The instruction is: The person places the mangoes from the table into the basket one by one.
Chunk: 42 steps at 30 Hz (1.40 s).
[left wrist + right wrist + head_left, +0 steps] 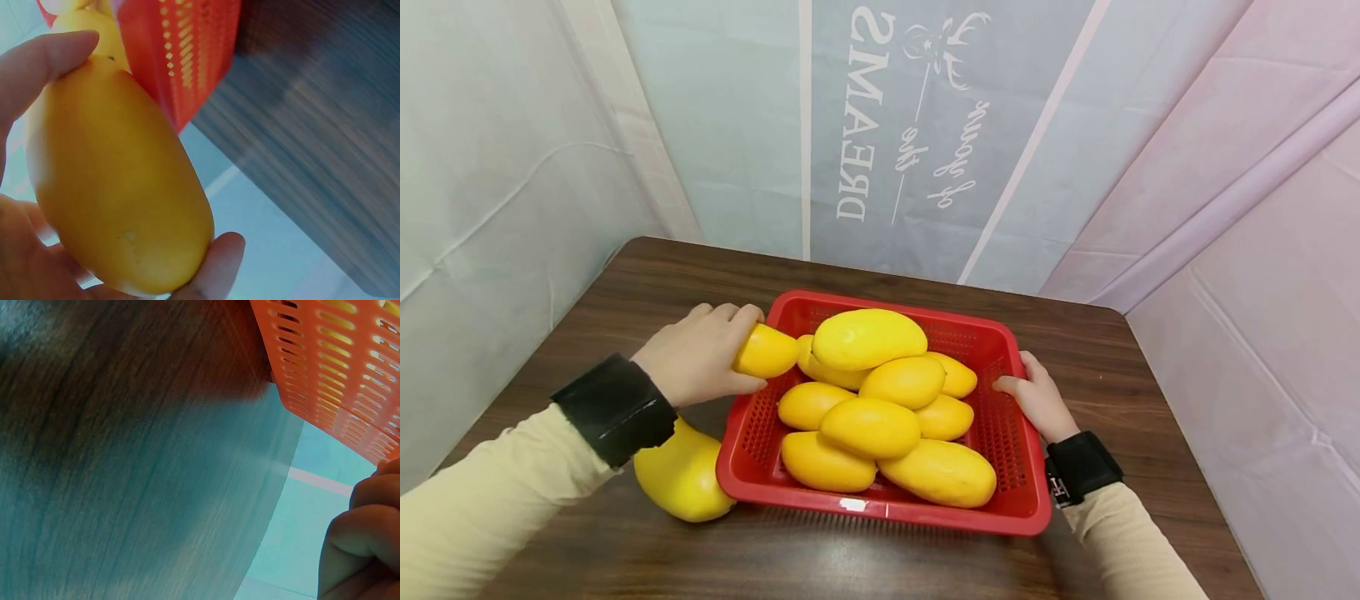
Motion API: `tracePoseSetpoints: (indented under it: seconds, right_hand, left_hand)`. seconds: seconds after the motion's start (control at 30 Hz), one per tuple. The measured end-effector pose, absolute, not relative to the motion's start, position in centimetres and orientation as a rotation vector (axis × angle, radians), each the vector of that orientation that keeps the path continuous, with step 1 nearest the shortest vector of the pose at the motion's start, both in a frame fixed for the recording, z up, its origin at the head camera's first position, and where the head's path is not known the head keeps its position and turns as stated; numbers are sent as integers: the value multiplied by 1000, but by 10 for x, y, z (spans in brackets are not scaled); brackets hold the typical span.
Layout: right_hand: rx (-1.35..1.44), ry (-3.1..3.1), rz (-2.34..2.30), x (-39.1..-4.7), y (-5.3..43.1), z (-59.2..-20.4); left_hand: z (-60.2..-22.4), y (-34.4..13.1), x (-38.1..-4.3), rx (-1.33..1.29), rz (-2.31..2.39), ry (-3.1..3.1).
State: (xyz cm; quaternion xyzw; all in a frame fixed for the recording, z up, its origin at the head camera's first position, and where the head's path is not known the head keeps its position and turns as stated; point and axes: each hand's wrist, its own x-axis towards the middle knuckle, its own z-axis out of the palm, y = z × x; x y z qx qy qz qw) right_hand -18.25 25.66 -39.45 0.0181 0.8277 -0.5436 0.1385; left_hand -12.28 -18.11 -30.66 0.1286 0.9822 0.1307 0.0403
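Observation:
My left hand [703, 354] grips a yellow mango [119, 181] at the left rim of a red plastic basket [895, 514]. In the left wrist view, thumb and fingers wrap round the fruit, which lies close to the basket's slotted wall. Several yellow mangoes are piled inside, a large one [870, 339] on top at the back. My right hand [1037, 398] holds the basket's right rim, its thumb over the edge; curled fingers [369, 531] show outside the wall in the right wrist view. Another mango [685, 475] rests on the table left of the basket, partly hidden by my left wrist.
The dark wood-grain table [1120, 375] reaches back to a grey-blue cloth [880, 133] with mirrored white lettering. Pale cloth [497, 150] hangs along the left side, and pinkish cloth [1262, 250] along the right.

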Motion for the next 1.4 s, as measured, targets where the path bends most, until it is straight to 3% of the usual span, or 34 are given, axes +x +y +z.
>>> tracePoseSetpoints:
  seconds: [1.4]
  right_hand:
    - [43,2396,-1581,-184,258,-396]
  left_hand:
    - [-316,-147,-134,695,329,2907]
